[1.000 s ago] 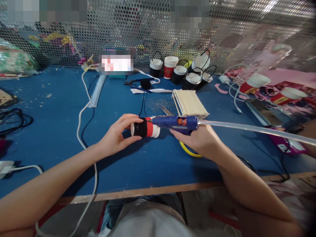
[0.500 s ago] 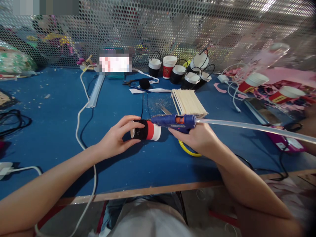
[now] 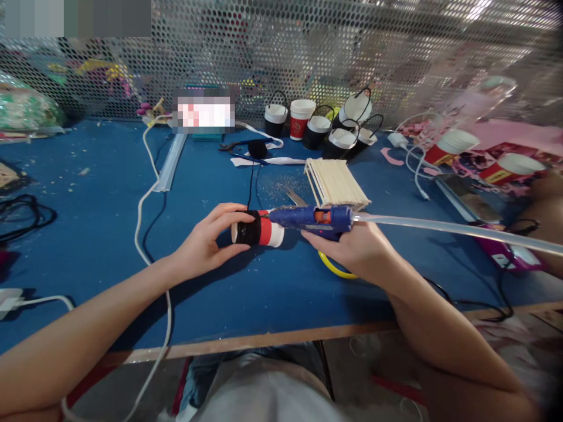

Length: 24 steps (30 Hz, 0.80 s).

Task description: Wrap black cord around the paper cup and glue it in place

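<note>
My left hand (image 3: 215, 237) grips a paper cup (image 3: 265, 230) lying on its side, thumb below and fingers above. Black yarn (image 3: 248, 227) is wound around part of the cup, and red and white bands show beside it. A strand runs from the cup back to a small black yarn ball (image 3: 257, 148). In my right hand (image 3: 358, 243) is a blue hot glue gun (image 3: 308, 218), its nozzle at the cup's upper side by the edge of the yarn. A long clear glue stick (image 3: 440, 227) sticks out of the gun's rear.
Several black-wrapped cups with handles (image 3: 317, 130) and a red cup (image 3: 302, 120) stand by the perforated metal screen. Behind the glue gun are a bundle of wooden sticks (image 3: 341, 180) and yellow-handled scissors (image 3: 336, 268). A white cable (image 3: 139, 217) crosses the left side. Someone's arm (image 3: 548, 217) shows at right.
The glue gun's nozzle has shifted slightly left, over the cup near the yarn edge. My left hand and the cup have moved a little left and up.
</note>
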Motion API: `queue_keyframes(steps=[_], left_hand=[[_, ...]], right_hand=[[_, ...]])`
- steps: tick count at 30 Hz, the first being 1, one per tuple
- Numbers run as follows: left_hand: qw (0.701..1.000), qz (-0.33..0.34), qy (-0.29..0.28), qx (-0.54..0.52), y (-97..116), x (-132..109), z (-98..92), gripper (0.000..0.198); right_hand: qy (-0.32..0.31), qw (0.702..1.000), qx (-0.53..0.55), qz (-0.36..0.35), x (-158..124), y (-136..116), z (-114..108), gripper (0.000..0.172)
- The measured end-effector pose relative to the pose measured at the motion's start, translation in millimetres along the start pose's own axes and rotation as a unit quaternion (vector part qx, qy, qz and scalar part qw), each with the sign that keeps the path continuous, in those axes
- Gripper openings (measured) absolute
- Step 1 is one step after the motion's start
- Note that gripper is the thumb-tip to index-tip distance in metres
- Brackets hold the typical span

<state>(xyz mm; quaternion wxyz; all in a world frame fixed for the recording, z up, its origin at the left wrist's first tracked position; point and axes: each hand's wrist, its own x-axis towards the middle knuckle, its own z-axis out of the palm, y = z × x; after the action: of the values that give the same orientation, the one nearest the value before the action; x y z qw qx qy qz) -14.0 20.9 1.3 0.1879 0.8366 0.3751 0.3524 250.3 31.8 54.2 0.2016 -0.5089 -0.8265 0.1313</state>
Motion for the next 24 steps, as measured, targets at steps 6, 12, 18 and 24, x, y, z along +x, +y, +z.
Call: queue_keyframes(steps=[6,12,18,24], left_hand=[[0.999,-0.025,0.006,-0.040,-2.0,-0.4,1.1,0.042],[0.995,-0.048,0.018,-0.082,-5.9,-0.9,2.6,0.043],[0.993,-0.070,0.022,-0.095,-8.8,-0.5,3.8,0.044],[0.989,-0.094,0.024,-0.114,-7.6,0.3,5.3,0.045]], right_hand=[[0.014,1.000,-0.010,-0.011,-3.1,-1.5,0.0,0.023],[-0.009,0.999,-0.024,-0.032,-2.4,-8.6,-5.8,0.015],[-0.024,0.998,-0.022,-0.050,-1.0,-10.1,-6.8,0.014],[-0.040,0.996,-0.043,-0.065,-0.6,-11.5,-8.9,0.016]])
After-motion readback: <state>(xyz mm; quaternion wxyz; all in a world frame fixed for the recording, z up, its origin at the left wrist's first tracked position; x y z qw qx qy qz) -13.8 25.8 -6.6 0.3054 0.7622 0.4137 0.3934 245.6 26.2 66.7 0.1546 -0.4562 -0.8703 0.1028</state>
